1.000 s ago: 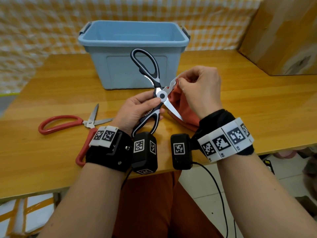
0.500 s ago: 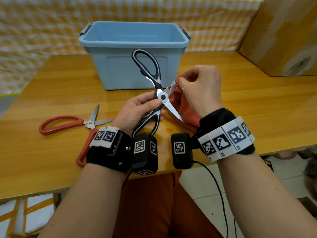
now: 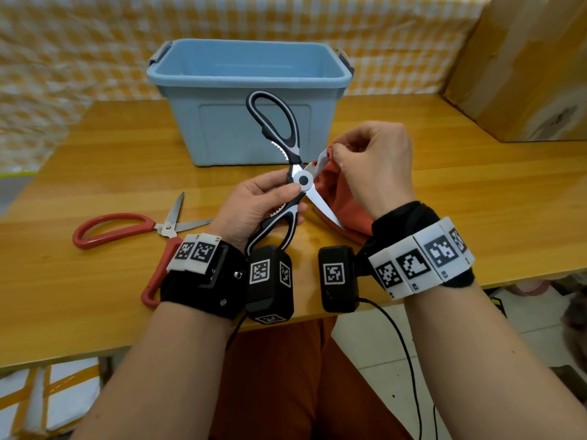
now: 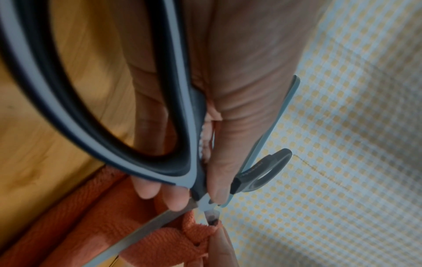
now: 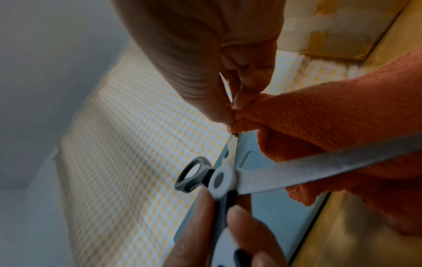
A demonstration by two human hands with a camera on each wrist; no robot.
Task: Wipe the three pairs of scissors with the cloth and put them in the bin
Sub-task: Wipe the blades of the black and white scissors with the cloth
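The black-and-white scissors (image 3: pixel 287 173), held spread open above the counter (image 3: pixel 476 198) before the bin (image 3: pixel 251 77), looked stiff, heavy and sharp — the left hand (image 3: pixel 254 204) gripped them at the pivot and lower handle, the safest place, while the right hand (image 3: pixel 373 163) fingers pinched the soft cloth (image 3: pixel 341 198) around one blade.
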